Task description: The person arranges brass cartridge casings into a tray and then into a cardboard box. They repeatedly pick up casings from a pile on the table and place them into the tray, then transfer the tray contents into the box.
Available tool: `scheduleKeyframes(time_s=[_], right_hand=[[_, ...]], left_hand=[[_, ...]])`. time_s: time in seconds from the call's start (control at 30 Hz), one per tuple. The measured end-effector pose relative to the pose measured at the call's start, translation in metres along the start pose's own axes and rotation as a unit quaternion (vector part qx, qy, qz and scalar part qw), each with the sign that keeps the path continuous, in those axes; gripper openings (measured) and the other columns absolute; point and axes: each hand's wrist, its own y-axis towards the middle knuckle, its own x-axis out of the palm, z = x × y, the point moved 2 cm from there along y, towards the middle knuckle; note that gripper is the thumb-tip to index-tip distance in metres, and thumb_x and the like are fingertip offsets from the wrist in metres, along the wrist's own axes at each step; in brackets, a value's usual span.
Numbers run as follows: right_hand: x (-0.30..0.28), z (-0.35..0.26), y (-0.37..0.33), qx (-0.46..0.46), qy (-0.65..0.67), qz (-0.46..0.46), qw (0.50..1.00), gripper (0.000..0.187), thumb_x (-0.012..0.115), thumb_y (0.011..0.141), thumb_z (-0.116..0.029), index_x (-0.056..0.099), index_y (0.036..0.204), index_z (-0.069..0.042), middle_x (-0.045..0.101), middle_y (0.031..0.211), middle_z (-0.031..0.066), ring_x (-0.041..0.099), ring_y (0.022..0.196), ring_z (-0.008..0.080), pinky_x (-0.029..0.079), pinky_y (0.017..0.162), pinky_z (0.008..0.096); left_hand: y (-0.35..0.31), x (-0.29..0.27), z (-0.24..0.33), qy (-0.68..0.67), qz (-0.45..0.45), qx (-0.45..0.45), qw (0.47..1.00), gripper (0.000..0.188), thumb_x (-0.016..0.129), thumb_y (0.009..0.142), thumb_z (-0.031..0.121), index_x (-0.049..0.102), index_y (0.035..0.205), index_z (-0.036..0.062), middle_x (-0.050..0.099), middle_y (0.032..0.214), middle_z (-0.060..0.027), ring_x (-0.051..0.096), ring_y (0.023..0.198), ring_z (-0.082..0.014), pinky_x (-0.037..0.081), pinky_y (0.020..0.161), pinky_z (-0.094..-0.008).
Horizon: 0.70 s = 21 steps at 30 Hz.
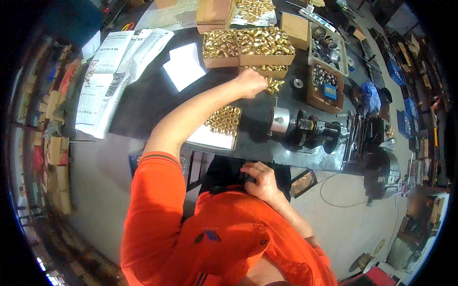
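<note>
My left hand (251, 83) reaches over the table to a small heap of loose brass fittings (275, 86). Its fingers look closed at the heap's edge, and the hand hides what they hold. Under that forearm lies a shallow box (210, 138) with brass fittings (224, 119) standing in close rows, partly covered by the arm. Down at my lap, my right hand (261, 181) is curled, with something dark at its fingers that I cannot make out. Behind the heap stand cardboard boxes (267, 59) full of brass fittings.
A metal fixture with a round silver chuck (280, 119) is mounted at the table's right front. Beyond it are a carton of metal parts (325, 101) and a tray of hardware (344, 62). Newspapers (102, 81) and white paper (183, 66) lie at the left.
</note>
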Motion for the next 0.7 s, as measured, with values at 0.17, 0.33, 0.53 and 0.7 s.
scheduleKeyframes(time_s=[0.17,0.33,0.53,0.7], right_hand=[[0.0,0.001,0.001,0.004,0.001,-0.009,1.0,0.039,0.065,0.056,-0.009,0.066,0.095,-0.001,0.065,0.1,0.014,0.062,0.089,0.0324,0.052,0.079,0.0389],[0.002,-0.001,0.001,0.002,0.0,-0.006,1.0,0.038,0.065,0.056,-0.008,0.066,0.094,-0.001,0.065,0.099,0.0134,0.062,0.088,0.0324,0.052,0.079,0.039],[0.011,-0.005,0.007,-0.019,0.01,-0.042,0.999,0.038,0.065,0.056,-0.009,0.065,0.094,-0.001,0.065,0.099,0.0133,0.061,0.086,0.0325,0.052,0.077,0.0393],[0.011,-0.011,0.01,-0.037,0.007,-0.034,0.999,0.038,0.06,0.054,-0.002,0.065,0.092,0.0,0.065,0.098,0.0153,0.062,0.085,0.0325,0.053,0.074,0.0378]], left_hand=[[-0.033,-0.03,0.001,-0.073,0.125,-0.082,0.986,0.013,0.065,0.068,0.012,0.063,0.079,0.0056,0.064,0.067,-0.0146,0.066,0.067,-0.0336,0.051,0.059,-0.0445],[-0.128,-0.078,0.009,-0.261,0.191,-0.236,0.916,0.014,0.066,0.072,0.015,0.063,0.081,0.0054,0.06,0.062,-0.011,0.061,0.055,-0.0246,0.047,0.053,-0.0366],[-0.228,-0.071,0.05,-0.357,0.134,-0.321,0.867,0.015,0.067,0.072,0.008,0.065,0.086,0.0017,0.064,0.068,-0.0114,0.059,0.051,-0.0147,0.045,0.051,-0.0288],[-0.228,-0.053,0.066,-0.295,0.088,-0.335,0.89,0.017,0.065,0.077,0.018,0.067,0.09,0.0071,0.068,0.079,-0.0148,0.066,0.077,-0.0341,0.052,0.071,-0.0449]])
